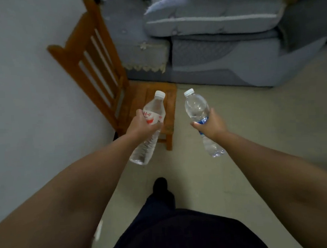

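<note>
Mid-carry: gripping red-labelled water bottle (155, 111) in left hand (139, 125), blue-labelled water bottle (196, 106) in right hand (212, 125). Next, probably: lowering both upright onto wooden chair seat (148, 90).

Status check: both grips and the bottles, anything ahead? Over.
Left grip holds red-label bottle, cap on. Right grip holds blue-label bottle, cap on. Wooden chair ahead left, grey sofa beyond.

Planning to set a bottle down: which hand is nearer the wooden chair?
Left. The left hand overlaps the seat of the wooden chair; the right hand is off to its right, over floor.
</note>
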### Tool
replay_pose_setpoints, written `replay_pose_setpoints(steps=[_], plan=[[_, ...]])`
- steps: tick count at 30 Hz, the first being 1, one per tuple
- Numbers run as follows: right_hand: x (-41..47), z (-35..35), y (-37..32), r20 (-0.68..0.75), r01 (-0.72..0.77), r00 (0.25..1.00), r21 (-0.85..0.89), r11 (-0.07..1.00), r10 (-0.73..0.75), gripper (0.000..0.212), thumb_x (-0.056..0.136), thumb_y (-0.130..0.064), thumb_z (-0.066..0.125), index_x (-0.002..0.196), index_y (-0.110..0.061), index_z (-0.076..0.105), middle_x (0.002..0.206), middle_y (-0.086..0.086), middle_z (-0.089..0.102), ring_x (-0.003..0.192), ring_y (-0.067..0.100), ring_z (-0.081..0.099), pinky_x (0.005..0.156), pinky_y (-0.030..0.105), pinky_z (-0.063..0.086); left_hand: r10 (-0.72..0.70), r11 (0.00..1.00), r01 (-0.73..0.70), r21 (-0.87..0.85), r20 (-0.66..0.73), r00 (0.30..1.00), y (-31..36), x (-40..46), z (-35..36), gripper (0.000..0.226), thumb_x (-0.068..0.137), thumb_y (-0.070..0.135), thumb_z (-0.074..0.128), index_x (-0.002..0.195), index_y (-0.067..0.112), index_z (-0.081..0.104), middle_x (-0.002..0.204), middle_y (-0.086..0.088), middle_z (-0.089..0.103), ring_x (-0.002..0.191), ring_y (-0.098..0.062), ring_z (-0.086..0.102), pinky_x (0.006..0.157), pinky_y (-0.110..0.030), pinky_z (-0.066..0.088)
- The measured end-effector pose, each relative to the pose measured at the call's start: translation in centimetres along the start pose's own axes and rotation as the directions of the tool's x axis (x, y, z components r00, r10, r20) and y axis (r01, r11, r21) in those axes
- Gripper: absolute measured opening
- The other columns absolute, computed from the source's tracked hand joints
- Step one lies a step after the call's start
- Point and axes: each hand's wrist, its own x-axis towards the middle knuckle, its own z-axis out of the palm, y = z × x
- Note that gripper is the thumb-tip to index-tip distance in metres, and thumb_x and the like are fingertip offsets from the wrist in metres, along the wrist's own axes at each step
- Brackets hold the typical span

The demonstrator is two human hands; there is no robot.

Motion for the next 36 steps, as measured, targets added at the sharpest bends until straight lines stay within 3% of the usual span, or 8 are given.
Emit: replay_pose_setpoints(steps=[9,12,15,20,26,30,34,36], plan=[[3.7,-2.8,0.3,-0.229,-0.191,0.94,0.262,0.946,0.253,0.056,0.08,-0.03,0.076,0.125,-0.011,0.049,0.106,0.0,0.058,0.064,0.004,0.05,0.073,0.026,0.042,0.199,0.957,-0.238,0.166,0.225,0.954,8.2,11.4,0.8,0.064,0.08,0.039,0.073,0.128,0.019,0.036,0.11,0.001,0.051,0.1,-0.018,0.057,0.085,-0.037,0.053],[3.4,-4.3,1.6,-0.311,-0.231,0.887,0.341,0.911,0.341,0.056,0.079,-0.029,0.076,0.123,-0.008,0.049,0.104,0.005,0.061,0.078,0.015,0.06,0.075,0.029,0.046,0.228,0.943,-0.289,0.167,0.311,0.923,11.0,13.4,2.9,0.067,0.076,0.041,0.076,0.126,0.019,0.036,0.114,-0.001,0.055,0.101,-0.02,0.06,0.088,-0.042,0.055],[3.6,-6.4,3.1,-0.365,-0.268,0.834,0.388,0.882,0.414,0.057,0.079,-0.032,0.075,0.123,-0.008,0.048,0.109,0.007,0.061,0.092,0.022,0.06,0.08,0.033,0.047,0.281,0.924,-0.356,0.14,0.382,0.88,14.3,14.5,5.8,0.072,0.077,0.038,0.076,0.132,0.016,0.034,0.112,0.002,0.053,0.101,-0.017,0.058,0.086,-0.034,0.053],[3.7,-11.2,8.2,-0.437,-0.339,0.71,0.476,0.811,0.553,0.059,0.078,-0.036,0.076,0.123,-0.009,0.047,0.115,0.008,0.061,0.1,0.025,0.06,0.078,0.031,0.045,0.363,0.862,-0.494,0.117,0.537,0.761,21.3,14.8,13.4,0.066,0.079,0.033,0.075,0.128,0.014,0.037,0.105,0.005,0.053,0.087,-0.01,0.055,0.065,-0.019,0.041],[4.1,-18.3,15.1,-0.468,-0.35,0.592,0.583,0.733,0.656,0.058,0.078,-0.037,0.076,0.121,-0.01,0.047,0.109,0.005,0.059,0.097,0.023,0.059,0.078,0.031,0.042,0.411,0.821,-0.566,0.073,0.614,0.674,29.2,14.4,23.2,0.061,0.078,0.035,0.075,0.122,0.015,0.039,0.102,0.004,0.057,0.09,-0.014,0.058,0.074,-0.027,0.043],[3.7,-23.8,19.4,-0.487,-0.342,0.516,0.637,0.691,0.705,0.055,0.08,-0.036,0.075,0.12,-0.01,0.047,0.101,0.001,0.055,0.09,0.019,0.055,0.076,0.029,0.041,0.432,0.79,-0.611,0.049,0.662,0.613,34.9,13.6,29.9,0.058,0.076,0.035,0.077,0.118,0.017,0.042,0.099,0.006,0.058,0.083,-0.01,0.059,0.062,-0.019,0.041],[2.8,-29.3,23.5,-0.511,-0.351,0.444,0.656,0.668,0.736,0.058,0.08,-0.039,0.074,0.122,-0.011,0.044,0.112,0.005,0.059,0.096,0.023,0.058,0.077,0.032,0.044,0.473,0.771,-0.637,-0.018,0.687,0.552,40.3,11.7,36.1,0.038,0.077,0.031,0.077,0.099,0.023,0.047,0.087,0.009,0.058,0.079,-0.006,0.06,0.061,-0.016,0.04],[2.1,-31.5,25.8,-0.524,-0.355,0.383,0.677,0.645,0.761,0.06,0.08,-0.04,0.074,0.122,-0.011,0.044,0.115,0.007,0.06,0.103,0.026,0.06,0.08,0.033,0.046,0.497,0.742,-0.669,-0.044,0.705,0.505,42.5,10.3,39.3,0.045,0.075,0.032,0.078,0.106,0.021,0.047,0.092,0.008,0.059,0.083,-0.01,0.062,0.066,-0.019,0.043]])
